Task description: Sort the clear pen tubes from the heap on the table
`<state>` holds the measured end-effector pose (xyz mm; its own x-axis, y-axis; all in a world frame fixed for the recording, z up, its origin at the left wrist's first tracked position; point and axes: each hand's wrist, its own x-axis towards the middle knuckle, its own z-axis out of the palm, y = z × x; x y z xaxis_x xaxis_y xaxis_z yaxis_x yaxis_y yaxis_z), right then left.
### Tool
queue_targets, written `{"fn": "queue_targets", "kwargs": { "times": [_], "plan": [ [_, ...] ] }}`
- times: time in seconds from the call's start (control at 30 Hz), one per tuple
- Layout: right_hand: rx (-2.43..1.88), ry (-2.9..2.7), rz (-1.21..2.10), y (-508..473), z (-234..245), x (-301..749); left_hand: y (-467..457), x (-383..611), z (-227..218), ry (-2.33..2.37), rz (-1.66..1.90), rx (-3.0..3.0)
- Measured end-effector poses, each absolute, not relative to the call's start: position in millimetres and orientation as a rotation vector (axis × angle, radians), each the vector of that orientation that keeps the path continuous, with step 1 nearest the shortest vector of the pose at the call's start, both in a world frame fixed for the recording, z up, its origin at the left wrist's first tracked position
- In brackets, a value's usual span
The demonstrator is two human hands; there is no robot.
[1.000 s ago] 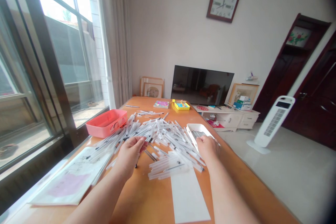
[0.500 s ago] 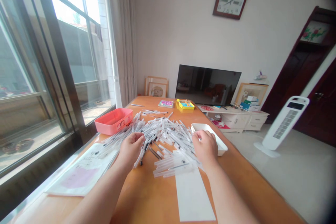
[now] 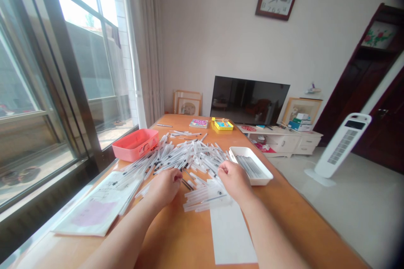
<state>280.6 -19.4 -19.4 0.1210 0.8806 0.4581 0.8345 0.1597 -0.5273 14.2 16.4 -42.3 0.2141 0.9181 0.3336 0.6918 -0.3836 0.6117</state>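
Note:
A large heap of white pens with black tips (image 3: 186,155) covers the middle of the orange table (image 3: 284,218). My left hand (image 3: 166,185) rests at the heap's near edge with its fingers curled over some pens. Close beside it, my right hand (image 3: 232,178) is closed at the heap's right side; what its fingers pinch is hidden. A white tray (image 3: 264,175) holding several pens lies just right of my right hand. A small bundle of pens (image 3: 205,199) lies between my hands, on the near side.
A pink tub (image 3: 135,143) stands at the left of the heap. Printed sheets (image 3: 97,206) lie near left, a white paper strip (image 3: 230,235) near centre. A small book (image 3: 198,123) and a yellow box (image 3: 223,125) sit at the far end. The table's right edge drops to the floor.
My right hand has come back from the white tray to the heap's right side. My left hand has slid nearer and to the right along the heap's edge. The view shifted slightly.

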Motion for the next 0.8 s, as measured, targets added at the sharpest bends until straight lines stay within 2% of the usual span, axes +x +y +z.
{"fn": "queue_targets", "kwargs": {
  "times": [0.47, 0.8],
  "plan": [
    [-1.721, -1.697, 0.206, -20.9, -18.4, 281.3, 5.0, 30.6, -37.1, 1.538, 0.543, 2.499],
    [-1.708, -1.797, 0.438, -24.3, -21.2, 279.7, -3.1, 37.5, -33.9, 1.451, 0.565, 2.456]
  ]
}}
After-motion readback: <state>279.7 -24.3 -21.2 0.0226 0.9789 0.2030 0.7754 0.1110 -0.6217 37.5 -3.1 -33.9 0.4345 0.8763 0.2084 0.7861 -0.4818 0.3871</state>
